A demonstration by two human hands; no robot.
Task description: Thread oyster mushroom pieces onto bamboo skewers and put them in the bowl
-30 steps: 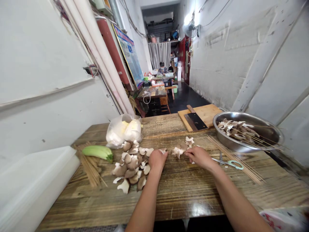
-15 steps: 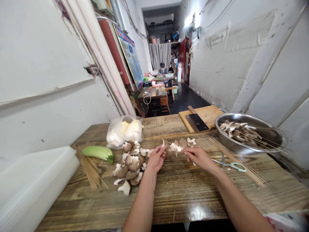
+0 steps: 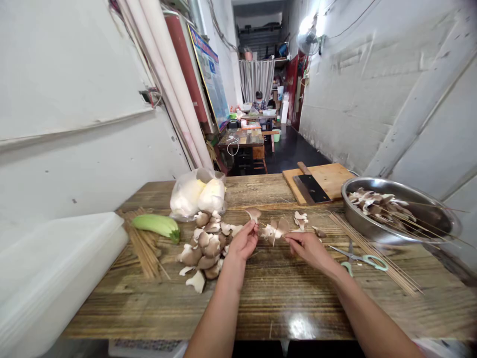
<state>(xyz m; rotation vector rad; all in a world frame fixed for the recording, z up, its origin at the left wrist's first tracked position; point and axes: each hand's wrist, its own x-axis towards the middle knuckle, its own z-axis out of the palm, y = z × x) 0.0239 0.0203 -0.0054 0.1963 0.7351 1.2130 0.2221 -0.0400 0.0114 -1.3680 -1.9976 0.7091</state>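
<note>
My left hand (image 3: 244, 240) pinches an oyster mushroom piece (image 3: 253, 214) by its stem, its fan-shaped cap pointing up. Facing it, my right hand (image 3: 304, 248) is closed on a thin bamboo skewer, most of which is hidden by the fingers and by the threaded mushroom pieces (image 3: 275, 231). The held piece looks apart from the skewer's tip. A pile of oyster mushrooms (image 3: 208, 248) lies left of my left hand. Small loose mushroom bits (image 3: 300, 220) rest just beyond my right hand.
A steel basin (image 3: 402, 186) at the right holds mushroom skewers. Scissors (image 3: 374, 262) and bare skewers (image 3: 376, 253) lie before it. A cleaver (image 3: 312, 189) rests on a cutting board (image 3: 335, 176). At the left are a green gourd (image 3: 155, 224), more skewers (image 3: 143, 248) and a plastic bag (image 3: 197, 194).
The mushroom piece in my left hand has turned, its cap now raised. My right hand keeps hold of the skewer. The whole view has shifted slightly.
</note>
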